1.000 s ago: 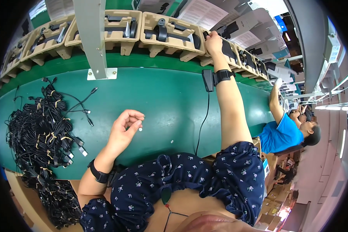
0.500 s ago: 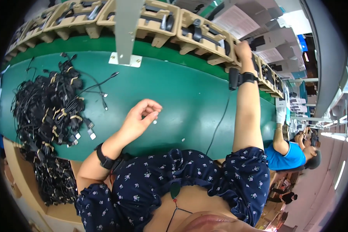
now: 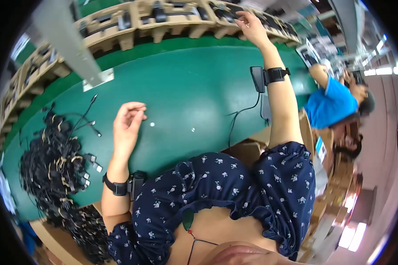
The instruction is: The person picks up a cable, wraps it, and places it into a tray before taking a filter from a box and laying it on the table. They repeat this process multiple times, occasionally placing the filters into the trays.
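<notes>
At your far left a heap of bundled black cables point(image 3: 53, 168) lies on the green table point(image 3: 185, 84), spilling over its near edge. Your left hand point(image 3: 127, 126) rests on the table just beside that heap, fingers loosely curled and holding nothing. Two tiny pale specks point(image 3: 152, 124) lie apart on the green nearby. Further right, your right hand point(image 3: 252, 26) reaches up to the cardboard trays point(image 3: 172, 17) along the far edge; its fingers touch a dark part there, though whether they grip it is unclear.
</notes>
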{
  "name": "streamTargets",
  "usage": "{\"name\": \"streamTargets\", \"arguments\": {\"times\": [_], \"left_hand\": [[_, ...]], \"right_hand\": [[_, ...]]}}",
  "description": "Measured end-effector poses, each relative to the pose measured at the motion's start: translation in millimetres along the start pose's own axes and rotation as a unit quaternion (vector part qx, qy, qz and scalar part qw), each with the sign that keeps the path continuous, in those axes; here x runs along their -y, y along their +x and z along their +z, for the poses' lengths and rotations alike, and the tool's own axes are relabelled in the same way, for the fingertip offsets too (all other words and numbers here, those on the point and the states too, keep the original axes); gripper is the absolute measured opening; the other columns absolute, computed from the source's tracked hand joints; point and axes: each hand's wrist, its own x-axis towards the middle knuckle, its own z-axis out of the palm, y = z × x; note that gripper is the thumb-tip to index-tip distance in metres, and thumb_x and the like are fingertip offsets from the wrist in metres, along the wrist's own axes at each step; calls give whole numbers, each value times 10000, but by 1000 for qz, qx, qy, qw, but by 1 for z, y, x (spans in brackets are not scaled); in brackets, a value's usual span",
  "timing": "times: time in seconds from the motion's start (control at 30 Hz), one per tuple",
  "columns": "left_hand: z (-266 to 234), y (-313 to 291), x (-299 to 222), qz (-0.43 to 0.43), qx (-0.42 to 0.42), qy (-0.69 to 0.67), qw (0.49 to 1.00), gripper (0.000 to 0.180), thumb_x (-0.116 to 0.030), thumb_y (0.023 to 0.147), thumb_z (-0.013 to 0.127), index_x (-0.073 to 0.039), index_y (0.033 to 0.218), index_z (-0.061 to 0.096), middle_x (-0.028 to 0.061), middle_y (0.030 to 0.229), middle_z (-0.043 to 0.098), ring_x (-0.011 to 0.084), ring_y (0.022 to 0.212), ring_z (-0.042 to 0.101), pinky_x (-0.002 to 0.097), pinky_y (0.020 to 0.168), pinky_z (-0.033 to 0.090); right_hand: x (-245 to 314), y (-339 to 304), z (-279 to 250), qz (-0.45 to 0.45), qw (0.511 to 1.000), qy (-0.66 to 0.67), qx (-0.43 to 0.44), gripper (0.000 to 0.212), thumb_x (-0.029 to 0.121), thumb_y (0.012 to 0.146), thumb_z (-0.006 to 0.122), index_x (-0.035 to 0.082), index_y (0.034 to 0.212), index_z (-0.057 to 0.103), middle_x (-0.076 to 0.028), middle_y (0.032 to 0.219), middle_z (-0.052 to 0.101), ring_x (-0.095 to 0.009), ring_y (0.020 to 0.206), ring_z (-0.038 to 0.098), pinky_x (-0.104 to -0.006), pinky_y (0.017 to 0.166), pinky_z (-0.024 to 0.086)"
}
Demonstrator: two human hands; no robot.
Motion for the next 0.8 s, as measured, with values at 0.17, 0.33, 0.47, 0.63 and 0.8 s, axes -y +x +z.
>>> {"name": "streamTargets", "arguments": {"times": [0.17,0.33,0.47,0.63,0.8], "left_hand": [[0,-3,15,-32,17,36,999,146,-20,861,512,-12,1005,531,42,917,576,89,770,542,217,724,439],[-1,-3,26,-61,18,49,997,147,-63,873,514,-11,1010,528,50,924,573,94,756,536,227,728,438],[0,-2,28,-66,19,43,997,150,-75,877,515,-10,1012,527,58,924,570,99,748,536,233,724,445],[1,-3,30,-63,15,41,997,142,-39,877,499,-2,1012,521,60,924,566,95,748,536,228,710,448],[-2,-3,29,-49,10,28,998,143,-21,871,502,-2,1011,521,59,933,569,92,750,537,220,708,445]], "right_hand": [[-55,-94,-26,159,971,-42,173,523,398,732,667,108,1141,520,-155,1020,584,-265,934,574,-342,791,460],[-33,-171,-44,388,773,-145,481,843,571,646,677,-69,1142,443,-230,1005,581,-306,855,615,-392,680,510],[-43,-215,-25,505,703,-59,498,916,614,630,664,-97,1126,366,-242,838,608,-301,606,642,-381,478,529],[-10,-215,-6,343,779,-154,502,1017,623,611,669,-121,1178,271,-241,839,608,-309,676,638,-363,537,526],[7,-201,1,255,782,-160,547,686,433,734,640,-103,1091,401,-215,964,602,-329,927,583,-381,776,474]]}}
